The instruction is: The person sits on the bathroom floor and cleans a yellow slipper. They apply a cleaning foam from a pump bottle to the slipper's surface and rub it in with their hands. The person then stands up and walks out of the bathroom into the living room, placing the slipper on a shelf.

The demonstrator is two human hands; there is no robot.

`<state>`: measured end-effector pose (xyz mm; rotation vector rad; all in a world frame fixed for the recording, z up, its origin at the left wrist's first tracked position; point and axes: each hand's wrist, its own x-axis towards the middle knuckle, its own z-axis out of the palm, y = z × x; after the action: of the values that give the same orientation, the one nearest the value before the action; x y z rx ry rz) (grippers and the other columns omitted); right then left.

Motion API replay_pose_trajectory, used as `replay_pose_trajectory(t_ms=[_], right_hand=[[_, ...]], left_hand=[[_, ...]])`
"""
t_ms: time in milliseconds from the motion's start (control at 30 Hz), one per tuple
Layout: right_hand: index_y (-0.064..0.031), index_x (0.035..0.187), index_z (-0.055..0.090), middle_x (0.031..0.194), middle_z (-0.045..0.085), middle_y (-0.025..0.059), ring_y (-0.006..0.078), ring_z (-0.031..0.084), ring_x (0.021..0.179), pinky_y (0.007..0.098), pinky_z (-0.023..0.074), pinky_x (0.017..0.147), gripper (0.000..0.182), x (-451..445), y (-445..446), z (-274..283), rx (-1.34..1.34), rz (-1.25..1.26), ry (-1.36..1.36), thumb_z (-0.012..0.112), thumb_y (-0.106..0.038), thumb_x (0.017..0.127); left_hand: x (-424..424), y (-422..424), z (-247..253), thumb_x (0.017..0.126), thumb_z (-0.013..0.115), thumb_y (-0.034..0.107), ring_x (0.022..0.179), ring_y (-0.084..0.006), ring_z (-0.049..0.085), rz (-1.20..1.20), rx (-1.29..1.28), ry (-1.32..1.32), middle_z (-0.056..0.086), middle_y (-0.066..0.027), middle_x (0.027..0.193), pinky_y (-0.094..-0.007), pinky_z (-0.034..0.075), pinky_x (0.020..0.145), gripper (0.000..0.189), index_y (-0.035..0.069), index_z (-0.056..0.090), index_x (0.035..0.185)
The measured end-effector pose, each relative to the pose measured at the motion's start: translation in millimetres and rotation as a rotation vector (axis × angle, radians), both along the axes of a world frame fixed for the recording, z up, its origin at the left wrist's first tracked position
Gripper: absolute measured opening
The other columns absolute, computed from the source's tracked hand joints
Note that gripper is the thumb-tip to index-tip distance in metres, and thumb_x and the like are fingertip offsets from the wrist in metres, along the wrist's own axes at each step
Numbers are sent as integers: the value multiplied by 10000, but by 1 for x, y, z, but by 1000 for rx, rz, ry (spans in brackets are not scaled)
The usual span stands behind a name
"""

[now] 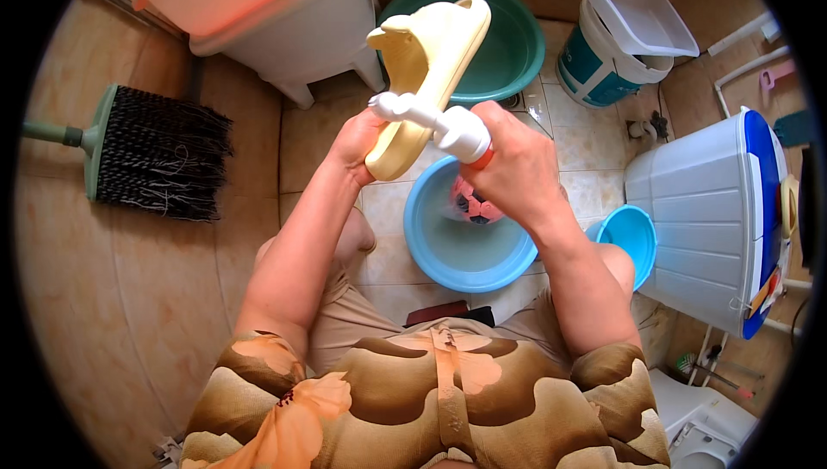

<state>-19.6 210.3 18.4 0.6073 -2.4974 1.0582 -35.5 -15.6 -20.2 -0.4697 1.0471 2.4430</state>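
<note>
My left hand (357, 143) grips a pale yellow slipper (446, 55) near its lower end, its strap facing left and its other end raised over the green basin. In my right hand (517, 165) is a bottle with a white pump head (464, 133) and a red-orange collar; the fist hides most of its body. The pump's nozzle points left, in front of the slipper's sole edge. Below the hands, a light blue basin (420, 262) stands on the tiled floor, holding cloudy water and a pink and black ball-patterned thing (475, 201), partly hidden by my right hand.
Beyond is a green basin (533, 49) with water. A broom (161, 152) is at the left, near a white plastic tub (291, 30). At the right are a paint bucket (591, 75) under a clear tray (646, 10), a blue bucket (636, 243) and a white washing machine (691, 210).
</note>
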Motion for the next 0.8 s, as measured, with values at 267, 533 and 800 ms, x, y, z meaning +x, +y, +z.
replay_pose_trajectory(t_ms=[267, 533, 800], right_hand=[[-110, 956, 589, 866, 696, 115, 356, 681, 790, 455, 534, 670, 270, -11, 19, -5, 132, -144, -113, 750, -137, 741], [-116, 998, 598, 854, 709, 159, 382, 692, 817, 469, 533, 709, 307, -34, 45, -5, 87, -315, -191, 745, -200, 741], [-114, 1023, 592, 876, 708, 180, 415, 679, 821, 464, 533, 734, 365, -15, 41, -1, -13, -244, -230, 740, -215, 705]], left_hand=[[-5, 12, -11, 1021, 509, 120, 1090, -220, 667, 54, -187, 206, 625, -116, 1275, -372, 566, 915, 413, 57, 455, 1425], [1, 18, -5, 1002, 563, 113, 1066, -175, 666, 74, -329, 294, 638, -90, 1263, -326, 561, 892, 460, 53, 458, 1446], [-1, 15, -11, 968, 647, 111, 1166, -123, 586, 215, -538, 503, 606, -51, 1333, -293, 478, 996, 526, 73, 472, 1463]])
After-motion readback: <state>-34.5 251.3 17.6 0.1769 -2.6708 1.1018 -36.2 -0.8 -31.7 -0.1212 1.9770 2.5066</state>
